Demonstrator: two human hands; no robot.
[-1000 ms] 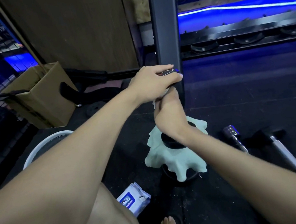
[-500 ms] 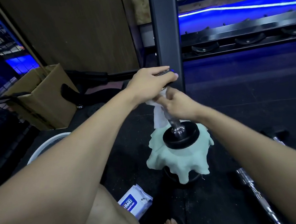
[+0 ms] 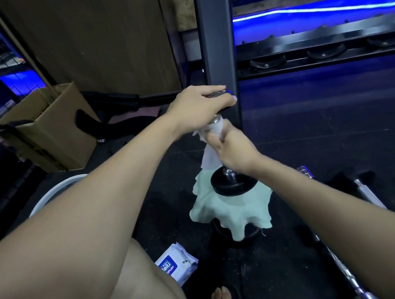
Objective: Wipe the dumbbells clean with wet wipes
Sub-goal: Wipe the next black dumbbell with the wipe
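A dark steel post (image 3: 216,34) rises behind the work, with a rack (image 3: 324,52) running to its right. A cardboard box (image 3: 53,128) sits at the left on the black floor (image 3: 314,129), and a white basin rim (image 3: 53,190) shows below it. A pale green cloth (image 3: 232,210) drapes over a low stand. On it the dumbbell (image 3: 233,182) stands upright, its lower black head on the cloth. The left hand (image 3: 198,109) caps and grips the top head. Just under it, the right hand (image 3: 233,147) is wrapped round the handle, clamping a white wipe (image 3: 209,158) against it. 2 chrome bars (image 3: 370,191) lie at the right. A wipes pack (image 3: 176,265) lies near a foot (image 3: 221,296).
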